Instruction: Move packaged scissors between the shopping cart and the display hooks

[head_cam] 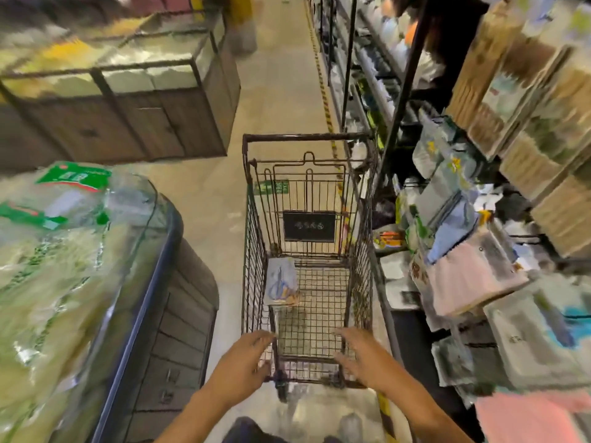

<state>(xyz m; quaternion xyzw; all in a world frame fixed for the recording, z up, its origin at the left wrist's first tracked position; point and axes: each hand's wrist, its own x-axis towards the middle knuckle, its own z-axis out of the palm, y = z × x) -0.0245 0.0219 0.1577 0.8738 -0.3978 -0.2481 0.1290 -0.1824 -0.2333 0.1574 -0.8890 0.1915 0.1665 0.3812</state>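
Left hand (243, 359): fingers extended and relaxed, grasping nothing, positioned at the near left corner of the shopping cart (252, 251); contact with the cart frame cannot be confirmed because of motion blur

Packaged scissors (280, 281): one flat pack lies on the cart's wire floor, against the left side wall, toward the far end of the basket. Blue handles show through the wrap. Expected handling: light, thin, fairly stiff backing with a smooth, possibly slippery film. Recommended hold: pinch the card edge, not the film; the hang hole is not discernible

Right hand (358, 353): fingers extended, released, at the cart's near right corner

Display shelving (463, 219): hanging goods to the right of the cart; individual hooks too blurred to identify
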